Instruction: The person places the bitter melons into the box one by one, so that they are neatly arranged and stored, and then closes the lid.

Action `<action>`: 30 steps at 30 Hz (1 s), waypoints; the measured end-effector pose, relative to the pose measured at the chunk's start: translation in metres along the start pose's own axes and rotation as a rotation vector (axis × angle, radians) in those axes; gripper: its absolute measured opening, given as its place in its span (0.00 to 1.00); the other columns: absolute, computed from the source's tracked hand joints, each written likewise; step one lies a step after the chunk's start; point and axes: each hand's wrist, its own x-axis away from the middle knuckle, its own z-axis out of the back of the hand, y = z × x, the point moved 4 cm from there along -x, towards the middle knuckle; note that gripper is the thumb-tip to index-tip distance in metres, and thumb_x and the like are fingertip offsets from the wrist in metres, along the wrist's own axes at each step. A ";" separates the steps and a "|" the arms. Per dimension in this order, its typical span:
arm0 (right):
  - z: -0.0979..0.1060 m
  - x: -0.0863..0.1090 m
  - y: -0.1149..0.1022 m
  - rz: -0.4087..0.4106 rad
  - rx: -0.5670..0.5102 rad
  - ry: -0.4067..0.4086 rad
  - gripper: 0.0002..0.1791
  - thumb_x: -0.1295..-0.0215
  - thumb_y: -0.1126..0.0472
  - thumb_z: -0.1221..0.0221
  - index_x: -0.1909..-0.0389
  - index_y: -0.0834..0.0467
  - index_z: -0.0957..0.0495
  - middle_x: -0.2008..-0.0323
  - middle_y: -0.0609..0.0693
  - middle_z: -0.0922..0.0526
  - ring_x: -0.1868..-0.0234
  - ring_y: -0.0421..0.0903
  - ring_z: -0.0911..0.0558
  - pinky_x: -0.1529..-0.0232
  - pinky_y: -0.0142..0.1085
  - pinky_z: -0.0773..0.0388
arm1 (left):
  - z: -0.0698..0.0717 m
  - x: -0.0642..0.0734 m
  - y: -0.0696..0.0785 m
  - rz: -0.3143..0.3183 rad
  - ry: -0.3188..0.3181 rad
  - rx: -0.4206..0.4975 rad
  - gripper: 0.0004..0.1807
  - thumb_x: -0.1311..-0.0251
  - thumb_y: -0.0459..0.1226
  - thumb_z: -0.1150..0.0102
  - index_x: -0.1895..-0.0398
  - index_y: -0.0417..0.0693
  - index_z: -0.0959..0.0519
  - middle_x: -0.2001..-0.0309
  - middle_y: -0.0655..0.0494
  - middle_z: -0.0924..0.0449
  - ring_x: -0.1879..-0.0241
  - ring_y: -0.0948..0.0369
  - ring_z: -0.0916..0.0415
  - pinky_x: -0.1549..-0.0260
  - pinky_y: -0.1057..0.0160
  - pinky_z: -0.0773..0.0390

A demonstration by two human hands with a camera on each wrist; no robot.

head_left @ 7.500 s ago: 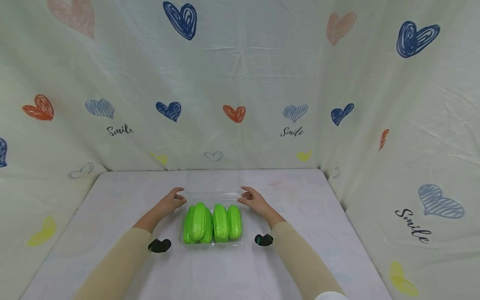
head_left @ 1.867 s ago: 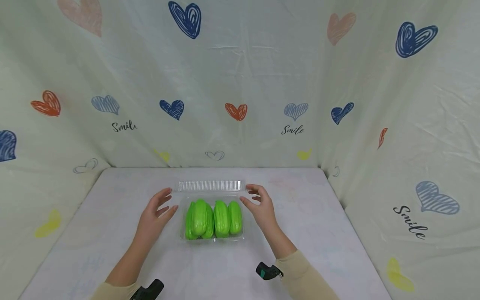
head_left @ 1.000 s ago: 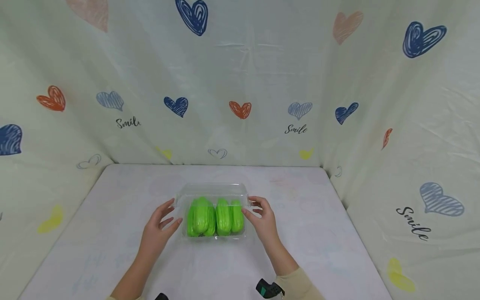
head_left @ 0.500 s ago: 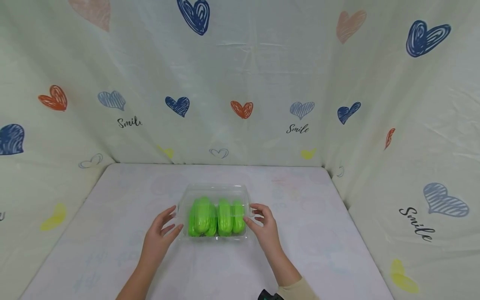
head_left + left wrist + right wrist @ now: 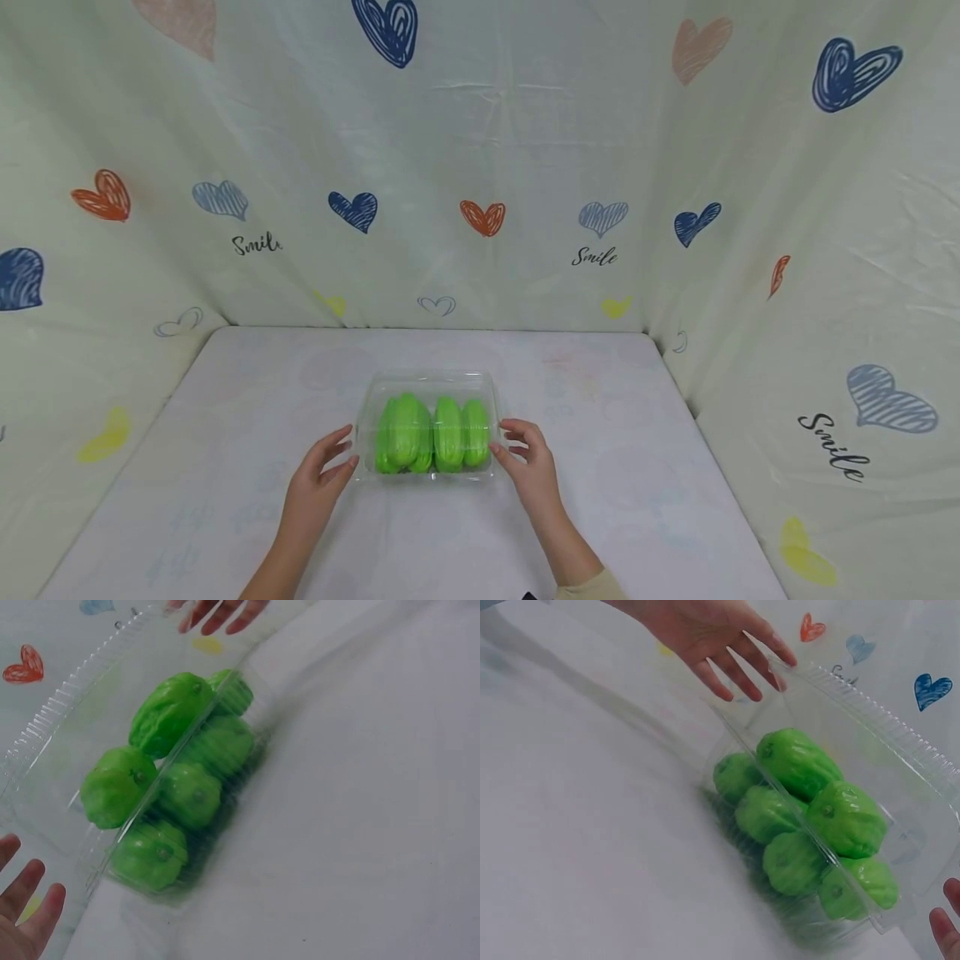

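Observation:
A clear plastic clamshell box (image 5: 459, 383) rests on the table in the middle of the head view. Several glossy, bright-green, ribbed oblong vegetables (image 5: 405, 432) lie in it, seen through the clear plastic. The lid (image 5: 885, 724) slopes over them, its ridged edge at the upper right in the right wrist view. My left hand (image 5: 318, 477) is at the box's left end, fingers apart and fairly straight, fingertips right at the lid's side. Across from it, my right hand (image 5: 534, 468) has its fingertips and thumb at the right end, fingers likewise extended.
A white-covered table (image 5: 637, 500) spreads around the box. Behind it and along the sides hangs a pale curtain (image 5: 517, 150) printed with hearts and "Smile" lettering. The table's back edge meets this curtain.
The lid, first laid back behind the box, has swung up and forward over the green vegetables. Both hands have followed it toward me, from the back corners to the box's sides.

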 end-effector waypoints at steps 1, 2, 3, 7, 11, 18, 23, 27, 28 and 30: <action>0.000 0.000 0.001 -0.002 0.000 0.002 0.18 0.40 0.71 0.36 0.50 0.70 0.25 0.49 0.59 0.25 0.45 0.62 0.28 0.43 0.56 0.28 | 0.000 0.000 -0.001 -0.008 0.004 -0.006 0.25 0.33 0.36 0.41 0.34 0.45 0.31 0.33 0.50 0.33 0.39 0.51 0.31 0.57 0.81 0.27; 0.000 0.001 0.002 -0.003 0.000 0.003 0.17 0.39 0.70 0.36 0.50 0.69 0.25 0.49 0.59 0.25 0.45 0.63 0.28 0.43 0.55 0.28 | 0.000 0.001 -0.001 -0.015 0.009 -0.012 0.23 0.32 0.35 0.42 0.34 0.45 0.31 0.34 0.50 0.33 0.40 0.51 0.31 0.58 0.82 0.27; 0.000 0.002 0.003 -0.005 0.000 0.004 0.17 0.39 0.70 0.37 0.50 0.69 0.24 0.49 0.59 0.25 0.45 0.63 0.28 0.44 0.54 0.28 | 0.000 0.001 -0.001 -0.015 0.013 -0.017 0.23 0.31 0.35 0.43 0.35 0.45 0.30 0.34 0.51 0.32 0.40 0.53 0.31 0.58 0.82 0.27; 0.000 0.004 0.005 -0.014 -0.005 0.010 0.16 0.38 0.70 0.37 0.50 0.68 0.24 0.49 0.59 0.25 0.46 0.60 0.27 0.44 0.52 0.28 | 0.000 0.001 -0.002 -0.006 0.015 -0.025 0.22 0.31 0.35 0.44 0.35 0.45 0.30 0.35 0.51 0.31 0.41 0.54 0.31 0.58 0.82 0.27; 0.000 0.006 0.007 -0.021 -0.005 0.017 0.15 0.38 0.69 0.37 0.51 0.68 0.23 0.49 0.58 0.24 0.46 0.59 0.27 0.45 0.49 0.27 | 0.000 0.001 -0.003 -0.012 0.009 -0.007 0.22 0.31 0.34 0.44 0.35 0.43 0.30 0.36 0.49 0.30 0.41 0.54 0.31 0.58 0.83 0.28; -0.001 0.008 0.011 -0.027 0.005 0.024 0.14 0.39 0.72 0.38 0.53 0.69 0.23 0.50 0.60 0.24 0.47 0.64 0.27 0.47 0.48 0.25 | -0.001 -0.002 -0.005 0.008 0.014 0.017 0.22 0.32 0.32 0.44 0.36 0.42 0.30 0.38 0.47 0.29 0.41 0.52 0.31 0.57 0.84 0.29; -0.001 0.008 0.017 -0.044 -0.007 0.033 0.14 0.40 0.73 0.39 0.53 0.70 0.22 0.50 0.60 0.24 0.46 0.64 0.28 0.48 0.46 0.24 | -0.001 -0.003 -0.011 0.031 0.024 -0.001 0.22 0.33 0.30 0.43 0.36 0.42 0.30 0.40 0.49 0.27 0.43 0.55 0.30 0.58 0.83 0.28; 0.000 0.009 0.023 -0.058 -0.014 0.044 0.13 0.40 0.73 0.39 0.54 0.70 0.21 0.51 0.60 0.24 0.47 0.63 0.27 0.49 0.42 0.23 | -0.001 -0.005 -0.012 0.034 0.027 -0.008 0.23 0.35 0.29 0.42 0.37 0.42 0.29 0.40 0.48 0.26 0.44 0.54 0.29 0.57 0.82 0.27; 0.000 0.009 0.024 -0.061 -0.012 0.047 0.13 0.40 0.73 0.39 0.54 0.70 0.21 0.51 0.60 0.23 0.48 0.62 0.27 0.50 0.41 0.23 | -0.001 -0.005 -0.012 0.032 0.027 -0.010 0.23 0.35 0.29 0.42 0.37 0.41 0.29 0.41 0.47 0.26 0.44 0.54 0.29 0.57 0.82 0.27; 0.000 0.011 0.025 -0.062 -0.007 0.056 0.12 0.40 0.73 0.39 0.55 0.69 0.20 0.51 0.59 0.23 0.49 0.60 0.26 0.51 0.39 0.23 | -0.001 -0.006 -0.013 0.027 0.029 -0.010 0.23 0.36 0.29 0.42 0.37 0.41 0.29 0.41 0.46 0.26 0.44 0.53 0.28 0.57 0.81 0.27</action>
